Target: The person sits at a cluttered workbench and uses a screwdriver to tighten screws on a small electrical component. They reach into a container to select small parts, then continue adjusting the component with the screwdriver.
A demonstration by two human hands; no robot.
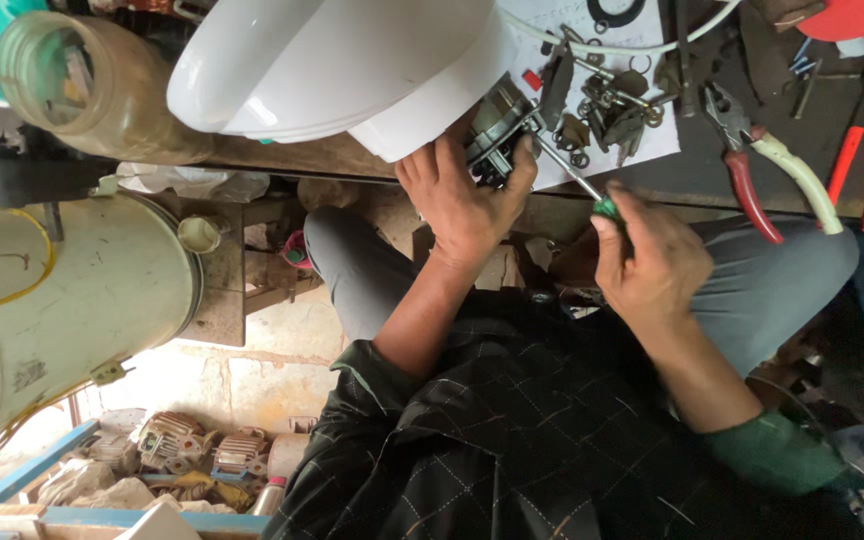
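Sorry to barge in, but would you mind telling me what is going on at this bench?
A seated person steadies a small dark motor part at the workbench edge with the left hand. The right hand holds a green-handled screwdriver, its tip at the part. A white housing sits just above it. Loose metal fittings lie on a paper sheet, with red-handled pliers alongside.

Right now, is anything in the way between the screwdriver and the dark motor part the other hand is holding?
Nothing visible. The right hand holds the screwdriver, whose tip already reaches the motor part gripped by the left hand.
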